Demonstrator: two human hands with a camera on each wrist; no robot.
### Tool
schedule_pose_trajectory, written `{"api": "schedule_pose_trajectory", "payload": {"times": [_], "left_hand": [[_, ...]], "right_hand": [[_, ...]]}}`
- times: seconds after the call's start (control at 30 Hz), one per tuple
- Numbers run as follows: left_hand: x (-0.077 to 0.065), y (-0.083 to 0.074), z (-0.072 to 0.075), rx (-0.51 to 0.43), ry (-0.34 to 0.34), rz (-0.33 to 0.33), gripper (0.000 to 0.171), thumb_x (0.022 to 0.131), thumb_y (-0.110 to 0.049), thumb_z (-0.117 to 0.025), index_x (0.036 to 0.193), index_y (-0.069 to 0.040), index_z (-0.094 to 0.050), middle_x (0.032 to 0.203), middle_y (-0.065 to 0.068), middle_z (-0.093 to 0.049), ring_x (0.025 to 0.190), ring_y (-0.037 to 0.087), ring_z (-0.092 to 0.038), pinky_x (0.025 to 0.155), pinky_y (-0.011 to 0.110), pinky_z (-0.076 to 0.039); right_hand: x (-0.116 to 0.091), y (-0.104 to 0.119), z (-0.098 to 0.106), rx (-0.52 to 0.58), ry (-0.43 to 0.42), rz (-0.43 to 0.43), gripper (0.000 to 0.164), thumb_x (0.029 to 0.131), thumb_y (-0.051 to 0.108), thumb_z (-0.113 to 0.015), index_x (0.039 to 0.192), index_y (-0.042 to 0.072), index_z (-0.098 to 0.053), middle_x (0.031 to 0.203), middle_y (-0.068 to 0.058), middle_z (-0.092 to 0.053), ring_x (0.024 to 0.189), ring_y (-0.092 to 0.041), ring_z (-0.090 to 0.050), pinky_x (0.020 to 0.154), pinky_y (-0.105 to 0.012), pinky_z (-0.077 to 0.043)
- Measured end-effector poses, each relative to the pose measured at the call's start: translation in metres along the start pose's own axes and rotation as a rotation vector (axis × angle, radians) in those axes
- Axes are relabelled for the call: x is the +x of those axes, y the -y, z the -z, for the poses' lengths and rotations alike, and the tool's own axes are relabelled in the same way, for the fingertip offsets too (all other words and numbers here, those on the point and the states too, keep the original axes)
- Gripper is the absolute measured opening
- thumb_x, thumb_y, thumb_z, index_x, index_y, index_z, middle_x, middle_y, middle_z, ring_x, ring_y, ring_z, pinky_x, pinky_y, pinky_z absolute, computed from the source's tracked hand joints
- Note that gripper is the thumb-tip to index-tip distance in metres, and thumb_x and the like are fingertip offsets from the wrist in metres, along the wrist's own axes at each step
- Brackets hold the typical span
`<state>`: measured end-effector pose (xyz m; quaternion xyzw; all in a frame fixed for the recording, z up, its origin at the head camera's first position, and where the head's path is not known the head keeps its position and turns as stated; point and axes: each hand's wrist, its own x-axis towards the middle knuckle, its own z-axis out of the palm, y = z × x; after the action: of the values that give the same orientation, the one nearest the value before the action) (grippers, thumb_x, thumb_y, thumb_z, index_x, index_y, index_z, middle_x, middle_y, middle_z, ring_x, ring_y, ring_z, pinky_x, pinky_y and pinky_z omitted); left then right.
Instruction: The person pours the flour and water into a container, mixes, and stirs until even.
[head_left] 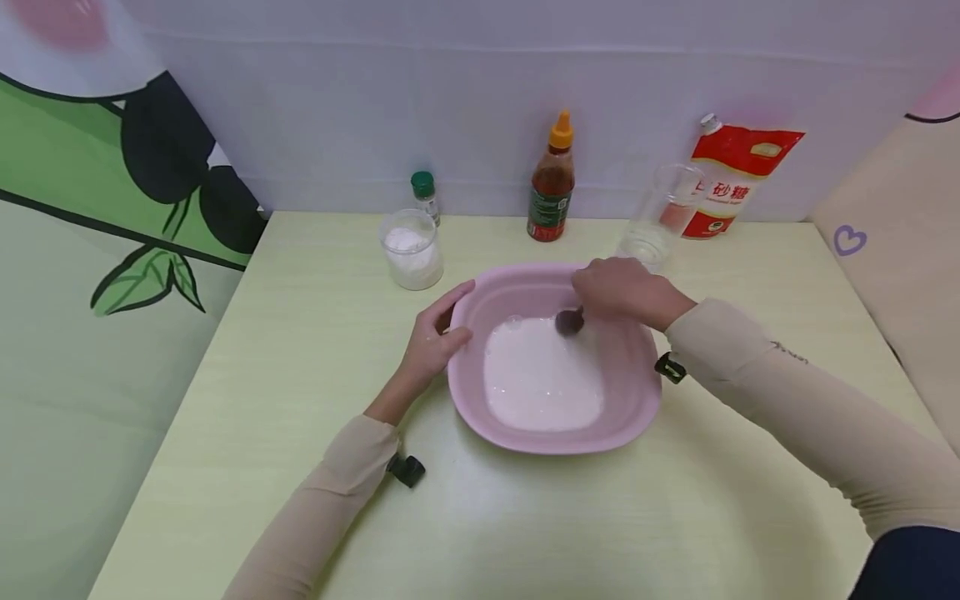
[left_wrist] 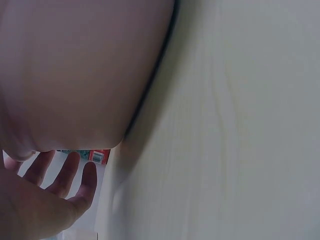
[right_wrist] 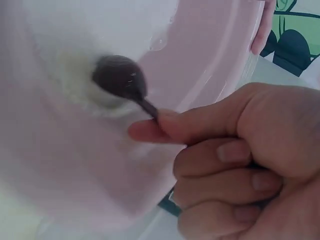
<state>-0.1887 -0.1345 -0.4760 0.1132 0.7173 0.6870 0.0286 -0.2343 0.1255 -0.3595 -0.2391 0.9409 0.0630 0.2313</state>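
A pink plastic basin [head_left: 555,442] stands on the table with milky white liquid [head_left: 543,375] in it. At its left rim, my left hand [head_left: 430,343] holds the basin, with the thumb at the rim and the other fingers along the outer wall. The left wrist view shows those fingers [left_wrist: 65,180] bent beside the basin wall [left_wrist: 85,75]. Over the basin's far right side, my right hand [head_left: 626,292] pinches a dark spoon [right_wrist: 117,77] by its handle between thumb and index finger. The spoon's bowl is down at the liquid, near some pale, cloudy matter [right_wrist: 75,75].
Behind the basin stand a glass of white powder [head_left: 412,258], a green-capped small bottle [head_left: 424,196], a sauce bottle [head_left: 551,196] with an orange cap, a clear glass [head_left: 648,229] and a red-and-white sugar pouch [head_left: 723,179]. A pale cloth [head_left: 337,108] hangs along the table's back edge.
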Motion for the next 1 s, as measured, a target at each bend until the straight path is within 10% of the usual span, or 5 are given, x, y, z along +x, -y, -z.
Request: {"api": "schedule_pose_trajectory", "payload": {"times": [0.57, 1.0], "left_hand": [[0.001, -0.002, -0.001, -0.007, -0.002, 0.001, 0.072, 0.077, 0.008, -0.056, 0.148, -0.004, -0.047, 0.152, 0.019, -0.047, 0.126, 0.042, -0.055, 0.09, 0.031, -0.06], [0.0, -0.001, 0.002, -0.003, -0.007, 0.002, 0.07, 0.078, 0.008, -0.055, 0.147, -0.004, -0.047, 0.151, 0.019, -0.049, 0.124, 0.038, -0.055, 0.09, 0.022, -0.058]], "right_hand": [[0.004, 0.065, -0.008, 0.009, 0.002, 0.407, 0.012, 0.093, 0.011, -0.062, 0.091, 0.009, -0.074, 0.073, 0.003, -0.065, 0.065, -0.011, -0.05, 0.061, -0.02, -0.042], [-0.025, 0.027, -0.005, -0.144, 0.268, 0.167, 0.008, 0.088, 0.007, -0.058, 0.082, 0.011, -0.056, 0.073, -0.001, -0.05, 0.068, -0.016, -0.046, 0.054, -0.024, -0.036]]}}
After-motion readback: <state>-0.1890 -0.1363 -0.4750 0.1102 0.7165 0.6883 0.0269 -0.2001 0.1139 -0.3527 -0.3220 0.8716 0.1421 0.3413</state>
